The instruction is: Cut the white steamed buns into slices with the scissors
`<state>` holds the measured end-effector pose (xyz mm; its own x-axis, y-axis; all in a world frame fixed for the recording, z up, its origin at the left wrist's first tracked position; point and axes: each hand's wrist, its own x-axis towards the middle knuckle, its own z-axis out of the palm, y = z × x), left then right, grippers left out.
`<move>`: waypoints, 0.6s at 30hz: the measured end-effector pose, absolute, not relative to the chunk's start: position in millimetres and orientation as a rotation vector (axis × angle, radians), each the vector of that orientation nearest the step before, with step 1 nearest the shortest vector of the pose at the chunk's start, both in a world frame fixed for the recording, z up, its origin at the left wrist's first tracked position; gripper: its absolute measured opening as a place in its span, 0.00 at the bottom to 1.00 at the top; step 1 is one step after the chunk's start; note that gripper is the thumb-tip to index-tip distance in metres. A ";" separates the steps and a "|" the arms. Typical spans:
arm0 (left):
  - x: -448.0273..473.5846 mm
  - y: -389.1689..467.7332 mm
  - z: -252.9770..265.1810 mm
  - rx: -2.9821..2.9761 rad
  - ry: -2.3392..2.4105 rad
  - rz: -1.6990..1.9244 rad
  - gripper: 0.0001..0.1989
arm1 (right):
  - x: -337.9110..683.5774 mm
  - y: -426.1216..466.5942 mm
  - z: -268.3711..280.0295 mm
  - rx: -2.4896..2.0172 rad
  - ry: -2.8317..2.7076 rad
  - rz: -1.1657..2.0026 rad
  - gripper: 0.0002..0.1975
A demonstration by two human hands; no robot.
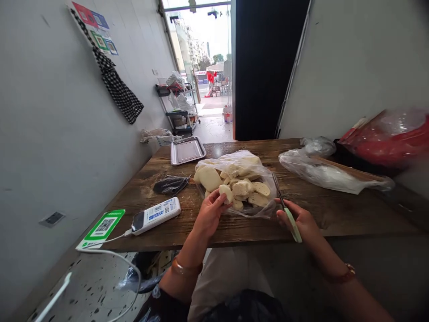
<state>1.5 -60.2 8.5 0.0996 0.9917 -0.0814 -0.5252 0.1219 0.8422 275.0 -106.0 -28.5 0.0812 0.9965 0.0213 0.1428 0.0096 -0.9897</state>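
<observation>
A small, pale, round slice (226, 193) is pinched between the thumb and fingers of my left hand (213, 209); its exact kind I cannot make out. In my right hand (299, 220) is a knife (291, 219) with a pale green handle, its blade slanting up and away from me. Between and just beyond my hands lies an open clear plastic bag (264, 169) on the wooden table. Several cream-coloured pieces (210, 178) fill the bag, some with pitted cut faces. The knife blade is beside the bag's right edge.
A metal tray (188, 151) stands at the table's far left, with a dark cloth (170, 184) nearer. A white payment device (156, 215) with a cable and a green QR card (103, 225) lie left. Plastic bags (321, 172) are at right. Below is a lined bin (157, 264).
</observation>
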 end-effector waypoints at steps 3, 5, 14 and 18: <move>6.8 -56.5 19.1 0.803 0.800 1.278 0.18 | 284.0 -107.6 -38.3 -1.227 -0.980 1.128 0.30; 13.2 -51.1 29.4 0.880 0.804 1.259 0.20 | 289.1 -106.3 -42.2 -1.171 -0.883 1.112 0.29; 59.5 2.9 60.6 2.162 1.237 1.185 0.13 | 298.2 -102.2 -41.5 -1.032 -0.779 1.084 0.27; 65.3 19.4 57.5 2.576 1.211 0.800 0.13 | 300.3 -106.6 -42.6 -1.007 -0.775 1.116 0.26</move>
